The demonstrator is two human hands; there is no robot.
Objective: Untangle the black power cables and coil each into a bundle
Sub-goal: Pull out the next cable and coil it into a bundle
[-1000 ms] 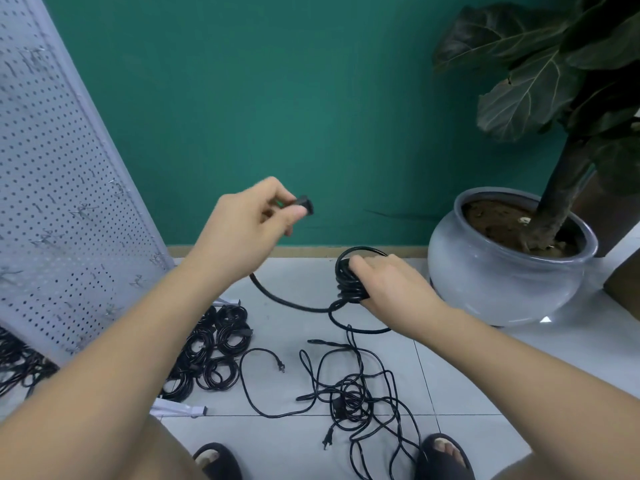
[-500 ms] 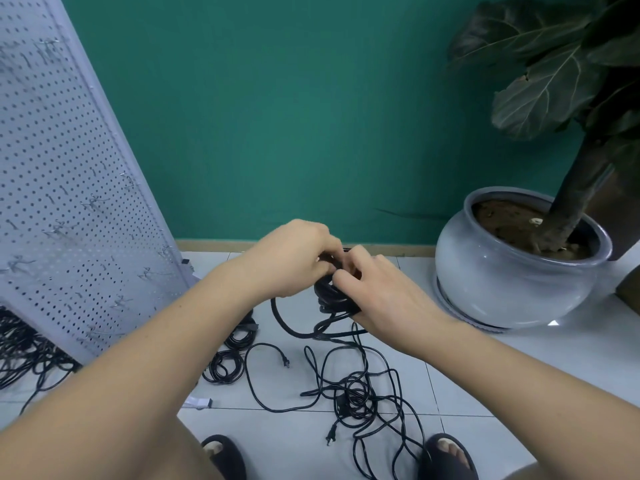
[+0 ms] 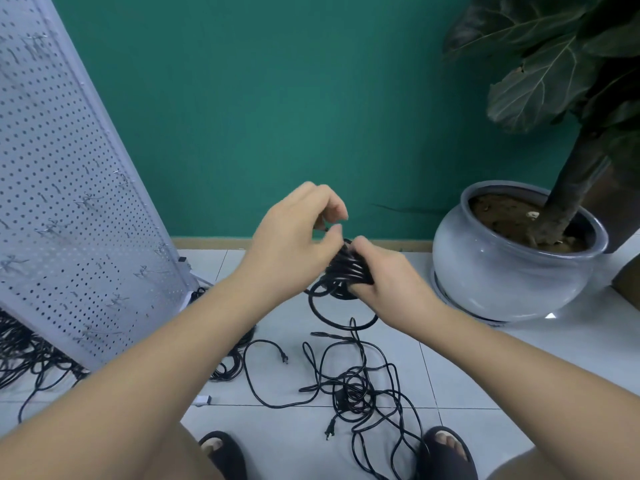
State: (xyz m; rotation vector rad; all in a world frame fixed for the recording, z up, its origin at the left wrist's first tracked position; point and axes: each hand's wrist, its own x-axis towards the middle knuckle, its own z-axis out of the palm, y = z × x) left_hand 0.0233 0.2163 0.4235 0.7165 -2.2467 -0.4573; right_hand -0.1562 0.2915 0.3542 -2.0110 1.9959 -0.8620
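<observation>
At the centre of view, above the white tiled floor [image 3: 485, 375], the right hand [image 3: 391, 282] grips a tight bundle of black power cable [image 3: 348, 268], fingers curled round its loops. At 11 o'clock from it, the left hand [image 3: 294, 244] pinches a dark cable end between thumb and fingertips. A tangle of loose black cables [image 3: 356, 389] lies on the tiles at 6 o'clock. A grey perforated metal panel [image 3: 69, 220] leans at 9 o'clock.

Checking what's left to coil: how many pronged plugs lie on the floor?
2: upper plug beside the left forearm; lower plug between the sandals. The tangle may hide more.
</observation>
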